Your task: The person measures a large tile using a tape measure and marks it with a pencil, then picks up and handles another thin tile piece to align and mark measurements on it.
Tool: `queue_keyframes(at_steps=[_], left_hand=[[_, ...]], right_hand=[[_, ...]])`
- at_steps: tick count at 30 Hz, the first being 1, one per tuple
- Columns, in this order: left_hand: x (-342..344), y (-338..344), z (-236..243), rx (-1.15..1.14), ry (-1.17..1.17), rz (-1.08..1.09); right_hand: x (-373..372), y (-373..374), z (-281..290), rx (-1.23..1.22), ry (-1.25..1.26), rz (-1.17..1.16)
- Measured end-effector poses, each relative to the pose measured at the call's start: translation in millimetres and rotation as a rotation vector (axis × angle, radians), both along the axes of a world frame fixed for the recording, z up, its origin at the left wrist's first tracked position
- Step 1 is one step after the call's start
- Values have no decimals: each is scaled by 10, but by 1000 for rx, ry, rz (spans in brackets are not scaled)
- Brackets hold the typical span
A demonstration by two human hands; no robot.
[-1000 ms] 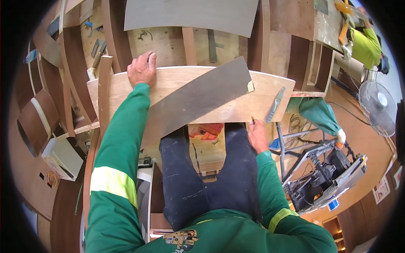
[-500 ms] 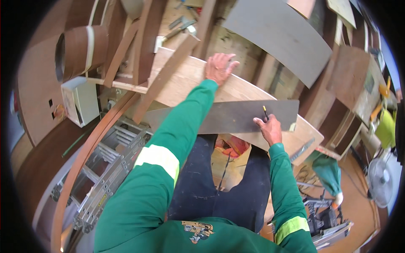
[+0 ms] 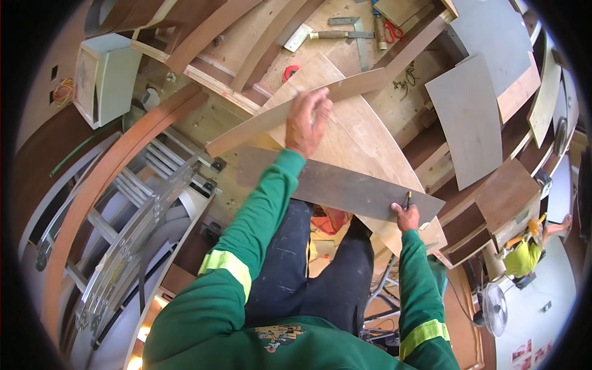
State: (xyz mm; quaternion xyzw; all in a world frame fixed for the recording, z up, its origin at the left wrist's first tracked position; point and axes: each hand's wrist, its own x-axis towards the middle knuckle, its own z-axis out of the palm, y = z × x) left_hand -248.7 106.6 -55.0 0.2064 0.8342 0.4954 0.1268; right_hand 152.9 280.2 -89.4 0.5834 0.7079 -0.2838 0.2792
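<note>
My left hand (image 3: 307,123) is over a narrow brown wooden strip (image 3: 361,84) that crosses a pale plywood board (image 3: 361,139). Its fingers are loosely bent, blurred and apart from the thumb; whether they touch the strip I cannot tell. Nearer to me, a long grey-brown panel (image 3: 345,186) overlaps the plywood, its left part passing beneath my left forearm. At the panel's right end my right hand (image 3: 406,217) is closed on a slim dark pencil (image 3: 408,198) with a yellow end pointing up. That hand rests by the panel's edge.
A try square (image 3: 359,44), red-handled scissors (image 3: 391,31) and a red tape measure (image 3: 290,73) lie beyond the plywood. A metal ladder (image 3: 139,203) and curved brown rail (image 3: 117,160) are at left. Grey sheets, a fan (image 3: 494,309) and another person (image 3: 523,258) are at right.
My left hand has left the far edge of the plywood and is over the brown strip. My right hand still holds the pencil at the panel's end. The whole view has turned.
</note>
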Motion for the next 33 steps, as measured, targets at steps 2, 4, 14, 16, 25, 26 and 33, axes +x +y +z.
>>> queue_keyframes(at_steps=[2,4,14,16,25,26,33], left_hand=[[-325,-74,27,-123,96,-31],[-572,-157,89,-326,294,-112],[-362,-370,-191,-418,310,-274],[-732,-403,-355,-382,231,-178],[-1827,-339,-1421,-739,126,-742],[-1771,-323,-1486,-671,41,-656],[-1826,-365,-1997,-177,-1138,-68]], right_hand=[[45,35,-61,-21,-18,15],[78,41,-137,-63,-40,33],[319,125,-249,-99,-38,-23],[251,75,-214,-123,-60,-30],[-106,12,66,-59,-96,-1],[-109,27,100,-58,-106,-18],[-190,0,124,-104,-87,-95]])
